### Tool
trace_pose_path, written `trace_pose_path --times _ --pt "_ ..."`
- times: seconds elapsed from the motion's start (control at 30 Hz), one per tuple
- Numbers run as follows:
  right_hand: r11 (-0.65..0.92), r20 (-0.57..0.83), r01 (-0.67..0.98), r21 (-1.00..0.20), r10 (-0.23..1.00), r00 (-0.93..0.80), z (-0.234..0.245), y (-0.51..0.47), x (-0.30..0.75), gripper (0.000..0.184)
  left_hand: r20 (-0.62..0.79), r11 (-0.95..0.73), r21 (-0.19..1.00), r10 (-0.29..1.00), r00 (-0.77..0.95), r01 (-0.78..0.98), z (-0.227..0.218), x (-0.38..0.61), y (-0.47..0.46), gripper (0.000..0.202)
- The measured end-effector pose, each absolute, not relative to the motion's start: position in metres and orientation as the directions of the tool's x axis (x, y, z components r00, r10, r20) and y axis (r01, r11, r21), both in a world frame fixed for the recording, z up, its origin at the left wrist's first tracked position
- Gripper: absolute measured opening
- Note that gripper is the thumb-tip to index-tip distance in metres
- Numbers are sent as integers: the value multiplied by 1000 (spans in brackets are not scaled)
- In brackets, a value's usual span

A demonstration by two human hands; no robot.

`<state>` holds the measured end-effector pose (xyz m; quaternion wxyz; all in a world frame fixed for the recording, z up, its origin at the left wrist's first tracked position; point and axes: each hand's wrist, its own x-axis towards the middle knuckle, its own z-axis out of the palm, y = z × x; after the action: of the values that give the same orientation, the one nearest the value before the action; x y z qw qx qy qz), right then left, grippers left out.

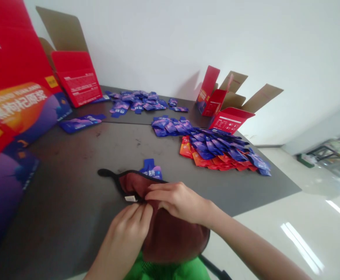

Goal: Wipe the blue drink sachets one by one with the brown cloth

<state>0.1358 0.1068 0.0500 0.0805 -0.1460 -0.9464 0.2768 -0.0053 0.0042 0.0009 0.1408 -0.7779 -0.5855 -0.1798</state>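
Observation:
A reddish-brown cloth piece with black edging [172,237] lies bunched over the table's near edge and my green clothing [187,270]. A black tab sticks out at its upper left corner, and a small white label [130,198] shows on its edge. My left hand [133,223] is closed on the cloth's near left part. Close beside it, my right hand [180,200] pinches the cloth from above, fingers pointing left. Whether this is a bag or a garment I cannot tell. Behind the cloth a blue pouch [150,170] is partly covered.
Blue pouches [139,102] lie heaped along the wall, with a row of blue pouches [172,126] nearer. On the right, more blue pouches [213,144] overlap orange-red pouches [219,162]. Open red cartons [229,118] stand behind them; a large red carton [15,77] fills the left.

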Motion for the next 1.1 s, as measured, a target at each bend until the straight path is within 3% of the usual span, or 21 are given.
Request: trace_pose_path --times 0.07,0.23,0.37,0.53,0.63,0.77,0.93,1.03,1.1 --pt "797 153 191 -573 332 -931 46 116 136 30 464 -307 -2 843 272 952 1 -8 6 36" --pt "771 314 331 -544 553 -772 47 122 140 29 460 -326 -87 825 328 941 3 -9 4 35" --pt "847 212 331 -417 445 -870 39 119 122 28 441 -362 -143 810 387 921 4 -10 1 32" --pt "923 180 277 -268 331 -926 29 120 103 19 434 -389 -123 806 402 913 0 -13 2 29" --pt "921 170 321 -221 360 -917 24 134 93 18 464 -381 -135 791 398 915 -3 -12 2 30" --pt "851 155 499 -163 522 -839 17 171 70 21 536 -371 -105 760 367 923 -5 -12 3 35" --pt "795 258 570 -209 607 -752 63 179 74 21 537 -377 -33 774 335 925 0 -13 5 37" --pt "823 384 435 -366 559 -735 102 147 104 24 524 -360 -17 791 315 933 1 -11 6 38" --pt "830 401 402 -387 544 -737 108 125 119 24 526 -366 -5 791 314 931 0 -10 6 36"
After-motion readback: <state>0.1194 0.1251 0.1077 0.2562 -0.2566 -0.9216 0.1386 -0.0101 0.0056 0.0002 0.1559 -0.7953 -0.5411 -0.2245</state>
